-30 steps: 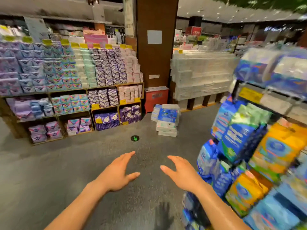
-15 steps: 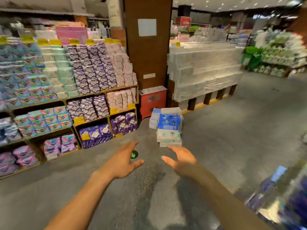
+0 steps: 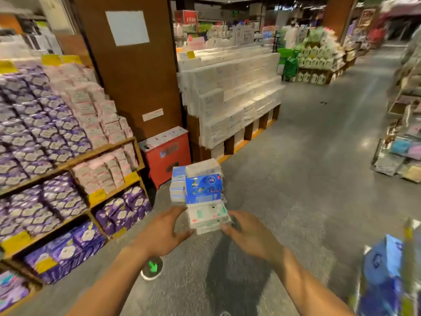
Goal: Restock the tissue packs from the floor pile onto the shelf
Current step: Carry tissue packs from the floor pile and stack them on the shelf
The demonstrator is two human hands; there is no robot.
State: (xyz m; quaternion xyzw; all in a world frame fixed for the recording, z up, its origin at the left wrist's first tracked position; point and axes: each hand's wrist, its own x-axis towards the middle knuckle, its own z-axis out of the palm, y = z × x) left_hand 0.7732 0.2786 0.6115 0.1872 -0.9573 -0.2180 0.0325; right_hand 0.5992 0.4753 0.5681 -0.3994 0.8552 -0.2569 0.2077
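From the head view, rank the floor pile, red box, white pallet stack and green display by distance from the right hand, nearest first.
1. Floor pile, just ahead of the right hand.
2. Red box, behind the pile, at the foot of the pillar.
3. White pallet stack, beyond, right of the pillar.
4. Green display, far back right.

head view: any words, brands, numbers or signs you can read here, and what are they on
Nothing reads clearly; the frame is motion-blurred.
blue tissue pack on the floor: printed brand, too blurred to read.
red box beside the pillar: labels, unreadable.
yellow shelf tags: too small to read.
white paper on the pillar: no text visible.
round floor marker: a green arrow, no words.
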